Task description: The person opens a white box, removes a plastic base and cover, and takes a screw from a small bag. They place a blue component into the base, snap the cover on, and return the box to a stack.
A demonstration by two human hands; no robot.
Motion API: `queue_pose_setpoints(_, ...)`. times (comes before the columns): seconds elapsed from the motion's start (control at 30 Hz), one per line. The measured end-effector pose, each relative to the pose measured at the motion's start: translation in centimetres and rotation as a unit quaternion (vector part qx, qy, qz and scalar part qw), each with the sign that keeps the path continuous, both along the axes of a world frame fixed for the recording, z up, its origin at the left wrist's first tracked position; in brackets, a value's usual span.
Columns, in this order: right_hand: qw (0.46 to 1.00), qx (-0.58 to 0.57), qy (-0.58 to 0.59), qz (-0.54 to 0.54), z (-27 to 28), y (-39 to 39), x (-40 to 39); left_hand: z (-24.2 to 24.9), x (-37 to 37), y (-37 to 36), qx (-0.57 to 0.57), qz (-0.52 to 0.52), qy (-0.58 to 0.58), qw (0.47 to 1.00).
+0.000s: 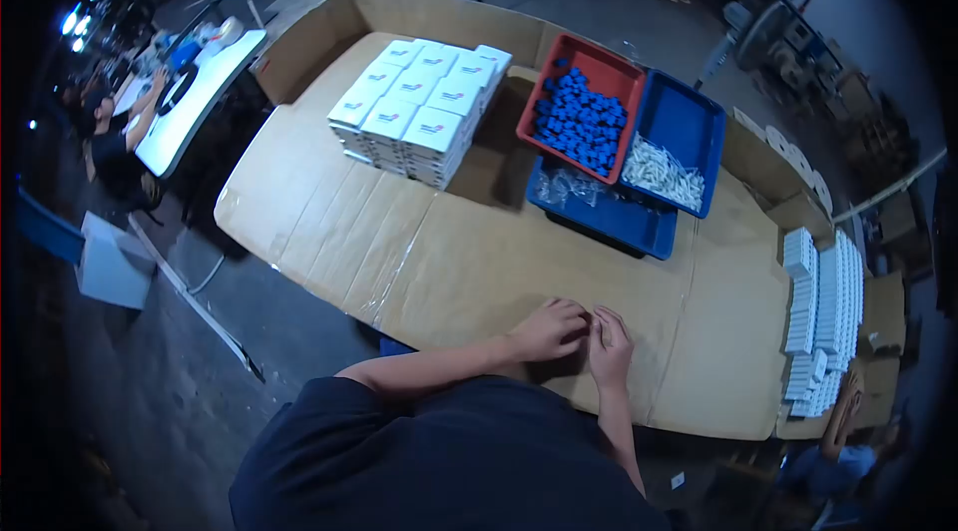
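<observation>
Over the near part of the cardboard-covered table [479,252], my left hand [551,329] and my right hand [610,343] meet with fingers curled and fingertips close together. Whatever they hold, if anything, is too small or hidden to name. Beyond them lies a lower blue tray [609,222] with clear plastic in it. A red tray [559,50] of small blue parts [581,122] rests partly over it, beside another blue tray [689,107] holding small white parts [661,174].
Stacked white boxes [414,97] stand at the back left. Rows of white pieces [823,311] line the right side, near a co-worker's arm [841,418]. Another person [115,147] sits at a white table [200,97] on the left. Cardboard walls [429,12] edge the table.
</observation>
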State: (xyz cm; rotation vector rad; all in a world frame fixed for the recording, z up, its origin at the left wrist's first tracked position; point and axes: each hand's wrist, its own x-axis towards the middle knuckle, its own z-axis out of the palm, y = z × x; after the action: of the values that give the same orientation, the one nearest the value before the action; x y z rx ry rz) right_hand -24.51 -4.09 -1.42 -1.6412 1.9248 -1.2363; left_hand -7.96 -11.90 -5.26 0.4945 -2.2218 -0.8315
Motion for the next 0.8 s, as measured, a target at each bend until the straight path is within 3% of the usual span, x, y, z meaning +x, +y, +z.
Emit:
queue_pose_setpoints(0.07, 1.0, 0.005, 0.021, 0.018, 0.6, -0.6, 1.3, 1.0, 3.8, -0.5, 0.062, 0.046, -0.005, 0.997)
queue_pose_setpoints(0.2, 0.997, 0.052, -0.038, 0.044, 0.0, -1.6, 3.7, 0.1, 11.5, -0.4, 0.068, 0.205, 0.015, 0.976)
queue_pose_setpoints(0.3, 0.997, 0.021, 0.038, 0.068, -0.9, -2.8, 4.6, 0.6, 16.5, 0.7, 0.067, 0.331, 0.024, 0.941)
queue_pose_setpoints(0.4, 0.997, 0.032, 0.035, 0.064, 0.1, -5.1, 5.5, 0.0, 19.9, 1.0, 0.04, 0.411, -0.002, 0.911)
queue_pose_setpoints(0.5, 0.996, 0.001, 0.051, 0.075, 1.3, -9.0, 5.3, 0.6, 20.4, 1.2, 0.04, 0.447, 0.005, 0.894)
queue_pose_setpoints(0.8, 0.978, -0.09, 0.072, 0.174, 10.5, -26.4, 7.1, 0.3, 20.3, 1.3, 0.045, 0.409, -0.012, 0.911)
